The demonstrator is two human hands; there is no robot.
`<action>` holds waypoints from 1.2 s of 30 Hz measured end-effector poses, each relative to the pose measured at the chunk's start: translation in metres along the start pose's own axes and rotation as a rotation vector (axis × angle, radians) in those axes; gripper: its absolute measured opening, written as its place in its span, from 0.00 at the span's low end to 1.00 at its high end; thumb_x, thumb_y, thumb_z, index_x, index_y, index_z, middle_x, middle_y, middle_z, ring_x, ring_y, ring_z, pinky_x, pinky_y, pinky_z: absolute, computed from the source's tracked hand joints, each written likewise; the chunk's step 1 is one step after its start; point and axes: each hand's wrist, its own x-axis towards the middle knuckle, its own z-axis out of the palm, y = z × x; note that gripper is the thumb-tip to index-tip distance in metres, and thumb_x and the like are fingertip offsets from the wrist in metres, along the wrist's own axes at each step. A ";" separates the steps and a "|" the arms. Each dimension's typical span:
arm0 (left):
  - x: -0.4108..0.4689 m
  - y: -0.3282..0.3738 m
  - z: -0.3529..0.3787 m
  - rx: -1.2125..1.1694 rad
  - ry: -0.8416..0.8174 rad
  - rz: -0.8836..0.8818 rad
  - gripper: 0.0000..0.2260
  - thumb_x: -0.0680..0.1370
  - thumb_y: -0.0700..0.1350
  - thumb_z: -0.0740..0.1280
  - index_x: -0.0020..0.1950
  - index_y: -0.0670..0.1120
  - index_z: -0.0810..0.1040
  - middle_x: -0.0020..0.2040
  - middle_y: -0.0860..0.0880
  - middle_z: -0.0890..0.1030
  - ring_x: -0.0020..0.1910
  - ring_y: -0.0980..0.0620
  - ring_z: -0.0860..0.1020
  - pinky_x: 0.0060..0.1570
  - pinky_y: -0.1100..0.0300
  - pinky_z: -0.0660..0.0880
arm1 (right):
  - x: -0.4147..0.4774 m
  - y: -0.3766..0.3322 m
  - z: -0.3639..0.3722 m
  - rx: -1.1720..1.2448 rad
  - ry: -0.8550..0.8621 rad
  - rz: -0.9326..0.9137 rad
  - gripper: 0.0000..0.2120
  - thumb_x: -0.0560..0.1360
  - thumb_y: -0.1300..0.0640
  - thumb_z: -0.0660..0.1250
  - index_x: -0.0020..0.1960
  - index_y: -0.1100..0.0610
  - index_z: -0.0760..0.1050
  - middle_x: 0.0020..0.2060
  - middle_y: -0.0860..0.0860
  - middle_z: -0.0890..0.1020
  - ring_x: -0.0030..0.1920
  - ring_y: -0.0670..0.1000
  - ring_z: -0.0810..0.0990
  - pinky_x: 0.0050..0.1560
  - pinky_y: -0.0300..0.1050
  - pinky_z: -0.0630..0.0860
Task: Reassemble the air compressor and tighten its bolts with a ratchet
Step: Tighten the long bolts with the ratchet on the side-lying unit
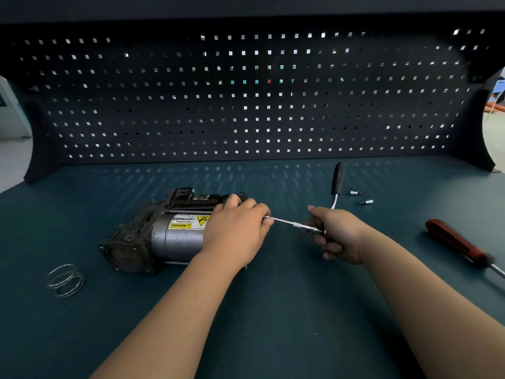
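The air compressor [164,233] is laid on its side a little left of the middle of the table [273,310], its long axis running roughly from the left edge towards the right, so that its right end is presented to the tool. That end is covered by the left grip [237,228], whose fingers are curled down over it, apparently to keep the body from rolling or sliding under torque; whether the bar's tip is also pinched cannot be told.

The ratchet [338,179] is clasped at its head by the right grip [336,233], fingers wrapped closed round it; its black handle is left pointing to the far edge, while the extension bar [289,222] is held level and aimed under the left fingers, probably so that a recessed bolt can be reached.

Two small sockets [355,192] are kept just beside the handle; a red-handled screwdriver [453,240] is parked near the right edge; a wire spring [65,280] lies towards the left edge, seemingly not yet refitted.
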 end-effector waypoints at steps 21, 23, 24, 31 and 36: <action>-0.001 0.001 -0.001 -0.004 0.005 -0.007 0.14 0.82 0.58 0.53 0.61 0.57 0.73 0.58 0.57 0.76 0.58 0.50 0.67 0.52 0.55 0.64 | -0.005 0.000 -0.005 -0.288 0.157 -0.391 0.21 0.81 0.46 0.56 0.39 0.56 0.78 0.22 0.51 0.71 0.23 0.52 0.67 0.29 0.43 0.69; -0.002 -0.001 -0.001 -0.021 0.008 0.001 0.14 0.81 0.58 0.54 0.62 0.57 0.73 0.60 0.56 0.75 0.59 0.50 0.67 0.54 0.55 0.64 | -0.007 -0.009 -0.006 0.035 -0.017 -0.070 0.22 0.80 0.41 0.55 0.43 0.57 0.76 0.20 0.50 0.67 0.18 0.49 0.58 0.25 0.40 0.68; -0.002 -0.001 -0.001 -0.026 0.010 0.004 0.14 0.81 0.58 0.54 0.62 0.56 0.73 0.60 0.56 0.75 0.59 0.50 0.67 0.54 0.55 0.64 | -0.007 -0.012 -0.006 0.111 -0.055 0.013 0.22 0.80 0.40 0.55 0.44 0.57 0.75 0.20 0.49 0.65 0.17 0.48 0.56 0.24 0.40 0.67; 0.000 0.001 -0.001 -0.001 0.006 -0.006 0.14 0.82 0.57 0.52 0.61 0.56 0.73 0.59 0.56 0.76 0.58 0.49 0.67 0.53 0.55 0.64 | -0.008 -0.009 -0.001 0.085 -0.036 -0.009 0.20 0.81 0.43 0.55 0.44 0.57 0.74 0.20 0.50 0.65 0.17 0.48 0.56 0.27 0.41 0.66; 0.001 0.001 -0.001 0.001 0.005 0.000 0.14 0.82 0.57 0.52 0.60 0.56 0.74 0.58 0.56 0.76 0.57 0.49 0.67 0.52 0.55 0.64 | -0.008 -0.008 0.000 0.067 -0.012 0.007 0.19 0.81 0.44 0.56 0.43 0.57 0.74 0.20 0.50 0.66 0.17 0.48 0.57 0.25 0.39 0.66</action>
